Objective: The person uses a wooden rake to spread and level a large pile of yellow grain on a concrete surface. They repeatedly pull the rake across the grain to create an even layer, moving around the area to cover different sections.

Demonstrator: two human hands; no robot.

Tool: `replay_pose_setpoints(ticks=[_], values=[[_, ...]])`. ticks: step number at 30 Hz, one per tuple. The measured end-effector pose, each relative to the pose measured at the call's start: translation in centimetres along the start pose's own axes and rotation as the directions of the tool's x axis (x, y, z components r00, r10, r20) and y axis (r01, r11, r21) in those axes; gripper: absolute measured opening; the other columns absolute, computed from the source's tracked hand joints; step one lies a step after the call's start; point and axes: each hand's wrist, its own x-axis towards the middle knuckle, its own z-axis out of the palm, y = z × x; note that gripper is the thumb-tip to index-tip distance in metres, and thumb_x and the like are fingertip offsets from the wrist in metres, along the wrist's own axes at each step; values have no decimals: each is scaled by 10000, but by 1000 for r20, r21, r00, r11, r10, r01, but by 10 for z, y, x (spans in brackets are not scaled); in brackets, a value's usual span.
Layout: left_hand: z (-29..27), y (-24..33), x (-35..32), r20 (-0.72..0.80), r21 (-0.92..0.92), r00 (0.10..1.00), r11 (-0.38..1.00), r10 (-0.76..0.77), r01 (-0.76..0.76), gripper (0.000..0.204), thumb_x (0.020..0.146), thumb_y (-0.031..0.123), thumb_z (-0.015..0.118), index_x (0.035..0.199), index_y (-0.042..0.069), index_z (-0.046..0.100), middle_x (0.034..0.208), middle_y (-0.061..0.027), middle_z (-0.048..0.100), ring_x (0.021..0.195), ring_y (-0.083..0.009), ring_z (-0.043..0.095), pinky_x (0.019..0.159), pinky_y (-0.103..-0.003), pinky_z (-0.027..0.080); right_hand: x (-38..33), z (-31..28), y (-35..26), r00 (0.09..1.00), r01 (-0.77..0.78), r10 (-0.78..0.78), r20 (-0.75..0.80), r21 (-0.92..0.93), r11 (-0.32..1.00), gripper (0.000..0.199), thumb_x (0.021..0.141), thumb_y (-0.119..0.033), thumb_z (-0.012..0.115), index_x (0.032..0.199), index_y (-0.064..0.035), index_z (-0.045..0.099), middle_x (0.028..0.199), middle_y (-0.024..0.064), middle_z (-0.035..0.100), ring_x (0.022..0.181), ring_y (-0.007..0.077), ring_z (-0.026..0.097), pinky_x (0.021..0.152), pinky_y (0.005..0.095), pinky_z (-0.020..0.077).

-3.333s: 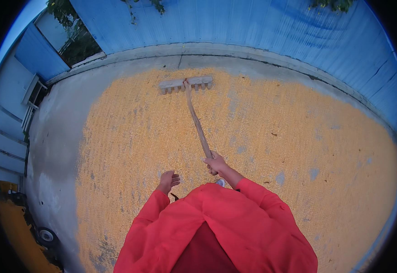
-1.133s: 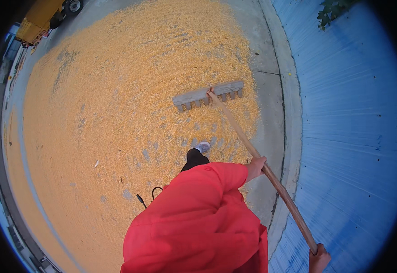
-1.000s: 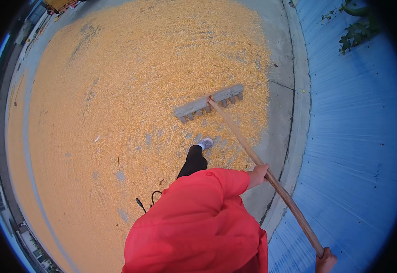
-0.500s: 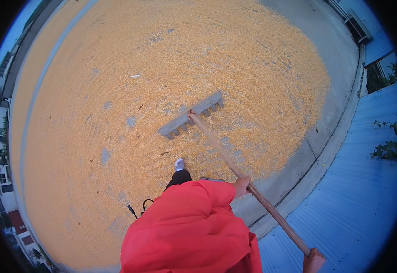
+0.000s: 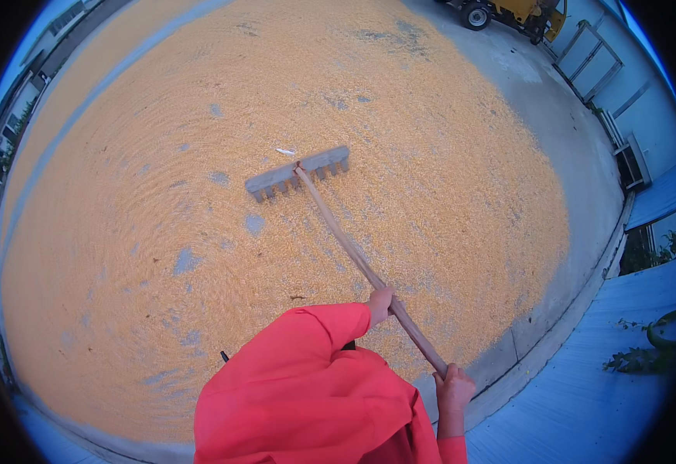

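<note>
Long-handled wooden rake [image 5: 330, 220] lies angled over a wide, ridged carpet of yellow grain [image 5: 198, 155] on grey concrete; its toothed grey head rests in the kernels. Left hand [image 5: 379, 303] clasps the mid-shaft, right hand [image 5: 454, 387] grips its end. Red sleeves [image 5: 307, 387] hide both forearms

A wooden rake [image 5: 338, 232] is gripped by the left hand [image 5: 380, 304] and right hand [image 5: 454, 385], its head laid on spread yellow grain [image 5: 160, 232].

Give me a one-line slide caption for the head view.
Both hands, left hand and right hand, grip a wooden rake over spread yellow grain.
</note>
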Motion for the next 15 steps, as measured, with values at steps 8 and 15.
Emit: replay_pose_setpoints(ticks=[8,15], values=[[-10,112,-13,-29,0,998,998,63,-63,189,769,160,508,898,38,444,698,-83,476,576,-249,536,501,-434,496,107,-20,-87,837,-293,-193,512,717,632,512,677,-198,677,1125,-29,495,675,77,568,506,141,534,454,278,423],[-2,207,7,19,-19,997,997,70,-69,212,795,179,520,920,30,437,697,-96,476,561,-271,555,498,-450,512,209,-18,-127,724,-359,-321,611,731,581,551,709,-143,639,1221,-76,445,773,71,571,570,129,520,518,256,422]])
